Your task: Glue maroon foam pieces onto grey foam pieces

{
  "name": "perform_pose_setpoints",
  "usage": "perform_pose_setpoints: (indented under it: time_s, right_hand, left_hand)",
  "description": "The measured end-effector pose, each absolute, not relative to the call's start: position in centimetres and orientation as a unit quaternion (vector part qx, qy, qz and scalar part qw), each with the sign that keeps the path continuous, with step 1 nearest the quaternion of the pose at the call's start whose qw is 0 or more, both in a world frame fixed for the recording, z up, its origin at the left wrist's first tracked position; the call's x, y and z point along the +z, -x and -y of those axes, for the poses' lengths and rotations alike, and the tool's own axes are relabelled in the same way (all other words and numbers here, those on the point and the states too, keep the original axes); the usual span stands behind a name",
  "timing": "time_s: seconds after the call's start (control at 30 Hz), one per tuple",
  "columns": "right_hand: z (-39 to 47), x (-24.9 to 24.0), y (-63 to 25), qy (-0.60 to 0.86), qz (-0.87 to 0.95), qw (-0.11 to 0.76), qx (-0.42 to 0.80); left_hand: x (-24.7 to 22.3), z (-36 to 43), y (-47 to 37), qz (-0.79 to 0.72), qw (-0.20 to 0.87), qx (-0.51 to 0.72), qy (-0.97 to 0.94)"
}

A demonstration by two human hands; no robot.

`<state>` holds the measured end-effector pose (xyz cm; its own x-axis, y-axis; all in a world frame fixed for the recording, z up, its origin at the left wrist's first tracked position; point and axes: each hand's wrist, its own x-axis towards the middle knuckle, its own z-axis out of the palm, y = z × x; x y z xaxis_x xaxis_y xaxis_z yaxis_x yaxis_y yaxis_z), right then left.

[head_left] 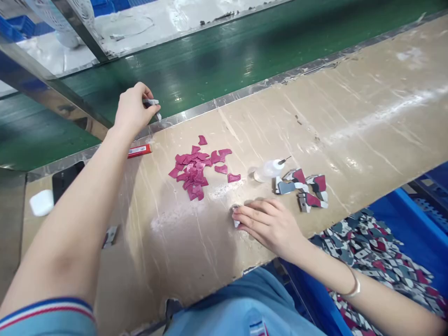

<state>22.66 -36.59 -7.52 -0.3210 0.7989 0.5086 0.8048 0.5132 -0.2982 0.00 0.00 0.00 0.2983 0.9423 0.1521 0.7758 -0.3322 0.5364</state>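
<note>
Assembly of small shoe-upper patches appears to be in hand, judged from how the pieces lie on the worn workbench [350, 107]. The left hand [133, 109] is stretched out to the metal edge beside the green conveyor belt [227, 56], its fingers closed round a small grey-white piece [153, 103] that is held just over that edge. The right hand [268, 221] lies flat, fingers nearly straight, pressing down another small grey piece [235, 215] on the bench; only an end of it shows beneath the fingertips. A heap of magenta patches [196, 170] lies between the hands, with a glue squeeze bottle [269, 170] on its side just beside it and a few finished grey-and-red pieces [304, 186] next to that. The step seems to be hand-off of one piece while the next is steadied; the next move would call for a patch and glue to be brought to the pressed piece.
</note>
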Motion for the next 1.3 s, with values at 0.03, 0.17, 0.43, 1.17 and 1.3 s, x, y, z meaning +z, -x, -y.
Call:
perform_pose_setpoints:
  time_s: [0.03,0.17,0.43,1.17,1.3]
  right_hand:
    - [36.3,-7.5,-22.6,0.487,0.818,0.307,-0.004]
    - [36.7,-7.4,-22.9,0.486,0.82,0.302,-0.011]
    - [41.6,-6.7,-24.8,0.604,0.679,0.417,0.008]
    - [34.6,-5.1,-15.9,0.44,0.334,0.637,0.538]
    - [36.9,-6.2,-14.5,0.503,0.487,0.597,0.392]
  left_hand:
    - [0.5,1.1,0.5,-0.54,0.181,0.229,-0.789]
    - [1.4,8.0,3.7,-0.486,0.18,0.236,-0.822]
    - [-3.0,25.1,11.6,-0.442,0.207,0.238,-0.84]
    - [-5.0,36.3,6.5,-0.581,0.357,0.328,-0.654]
    - [-4.9,35.8,5.6,-0.585,0.359,0.285,-0.669]
